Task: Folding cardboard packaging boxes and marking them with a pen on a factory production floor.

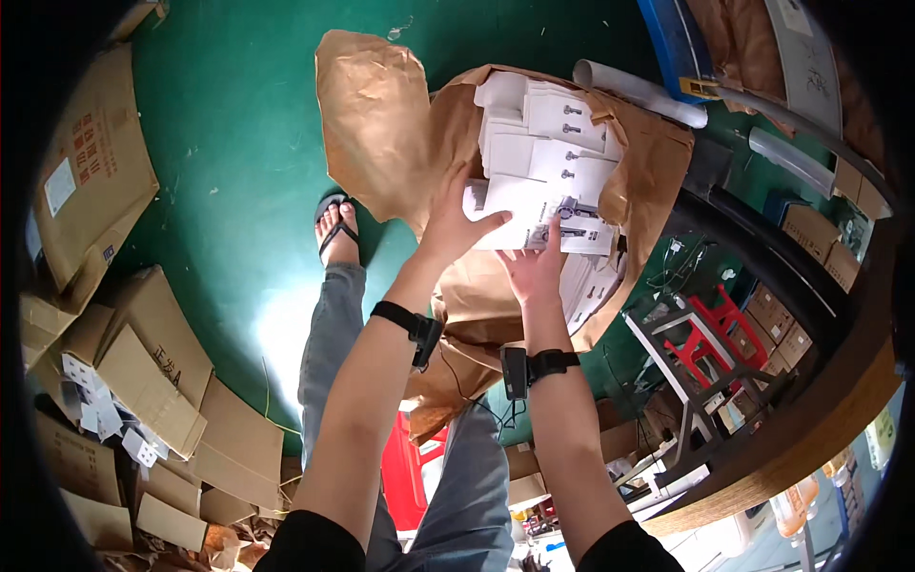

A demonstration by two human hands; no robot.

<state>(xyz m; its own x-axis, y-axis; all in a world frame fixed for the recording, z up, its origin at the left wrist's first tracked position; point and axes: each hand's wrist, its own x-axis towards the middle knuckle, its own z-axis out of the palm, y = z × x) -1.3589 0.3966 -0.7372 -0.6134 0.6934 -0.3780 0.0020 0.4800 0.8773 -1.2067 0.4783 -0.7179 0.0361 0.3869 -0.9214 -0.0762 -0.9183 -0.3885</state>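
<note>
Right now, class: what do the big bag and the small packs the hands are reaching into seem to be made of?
Big bag: looks like brown kraft paper, matt, creased and crumpled where it folds open.
Small packs: probably white card or paper, flat and smooth, with small dark metal-looking parts showing on the fronts; whether a clear film covers them cannot be told.

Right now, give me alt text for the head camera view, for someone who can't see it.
Seen from above, a person's left hand and right hand reach into an open brown paper sack full of small white cartons, both touching the nearest white carton. Black wrist bands sit on both forearms. Flattened cardboard boxes lie on the green floor at left.
</note>
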